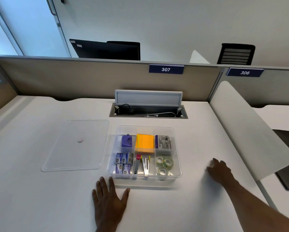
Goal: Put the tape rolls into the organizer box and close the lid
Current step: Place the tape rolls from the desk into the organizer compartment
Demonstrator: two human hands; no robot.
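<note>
A clear plastic organizer box (pixel 178 151) stands uncovered in the middle of the white desk. Three clear tape rolls (pixel 164 164) lie in its front right compartment. The clear flat lid (pixel 76 144) lies on the desk to the left of the box, apart from it. My left hand (pixel 109 200) rests flat on the desk just in front of the box's front left corner, fingers spread, holding nothing. My right hand (pixel 219 170) lies palm down on the desk to the right of the box, also holding nothing.
Other compartments hold a purple sharpener, orange sticky notes, an eraser pack, staple boxes and staple removers. An open cable hatch (pixel 148 112) sits behind the box. A white curved divider (pixel 244 129) rises at the right, a beige partition at the back.
</note>
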